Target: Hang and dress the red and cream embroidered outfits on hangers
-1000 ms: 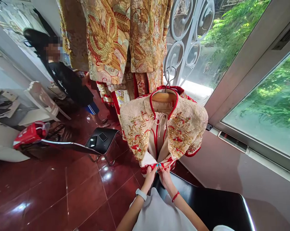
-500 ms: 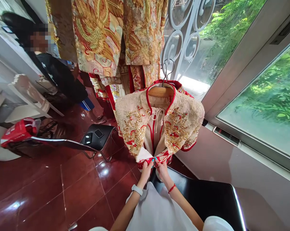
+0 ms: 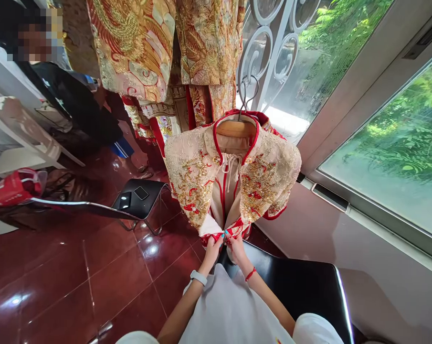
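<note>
A cream jacket point(image 3: 260, 177) with gold beading and red trim hangs in front of me on a wooden hanger point(image 3: 236, 128). White cords are tied in a bow point(image 3: 230, 165) below its collar. My left hand point(image 3: 213, 248), with a pale watch band at the wrist, pinches the red-edged lower front on the left. On the other front edge, my right hand point(image 3: 236, 246), with a red string bracelet, is closed in a pinch too. The two hands nearly meet, drawing the edges together at the hem; what lies between the fingertips is too small to make out.
Gold embroidered garments point(image 3: 133, 43) hang behind the jacket. A black chair point(image 3: 294, 286) stands below right, another black chair point(image 3: 144, 191) with two phones at left. A window ledge point(image 3: 366, 215) holds a phone-like device point(image 3: 330, 197). A person point(image 3: 76, 105) stands back left.
The view has shifted slightly, so the scene sits a little further left and higher. Both hands keep their pinch on the jacket's lower edges, close together.
</note>
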Demonstrator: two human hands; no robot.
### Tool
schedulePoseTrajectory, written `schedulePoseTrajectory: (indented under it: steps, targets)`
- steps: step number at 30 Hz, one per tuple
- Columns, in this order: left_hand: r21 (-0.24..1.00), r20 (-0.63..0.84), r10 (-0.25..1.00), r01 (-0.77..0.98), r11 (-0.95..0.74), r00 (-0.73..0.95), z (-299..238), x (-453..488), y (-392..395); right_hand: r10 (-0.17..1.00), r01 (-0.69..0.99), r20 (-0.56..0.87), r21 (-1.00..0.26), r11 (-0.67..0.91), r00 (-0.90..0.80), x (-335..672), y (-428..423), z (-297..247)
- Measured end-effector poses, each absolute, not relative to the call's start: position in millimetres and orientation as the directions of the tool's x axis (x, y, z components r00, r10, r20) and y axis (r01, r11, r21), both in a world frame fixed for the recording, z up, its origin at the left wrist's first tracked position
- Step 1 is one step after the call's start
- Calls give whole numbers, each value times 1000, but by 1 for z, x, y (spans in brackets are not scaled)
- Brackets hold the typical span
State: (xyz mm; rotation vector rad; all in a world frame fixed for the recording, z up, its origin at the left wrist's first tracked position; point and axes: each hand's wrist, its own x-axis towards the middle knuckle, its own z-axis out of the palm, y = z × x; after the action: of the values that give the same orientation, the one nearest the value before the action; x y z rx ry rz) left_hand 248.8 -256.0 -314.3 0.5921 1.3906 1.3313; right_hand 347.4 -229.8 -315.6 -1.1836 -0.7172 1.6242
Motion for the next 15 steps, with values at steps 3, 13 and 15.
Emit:
schedulePoseTrajectory:
  steps: [3,13,15]
  targets:
    - [911,-362,883,-316,266,-300,-318,248,-257,901,-330,-432,-847,-416,-27,371,-229,-318]
    - [897,-375,891,-342,279,-255,-327,251,-249,994,132,-108,-986,-106,-8,381,-238,-297]
    - [896,-376,891,-347,279,-254,-329,252,-248,990,165,-114,-981,-100,-81,369,-232,-293]
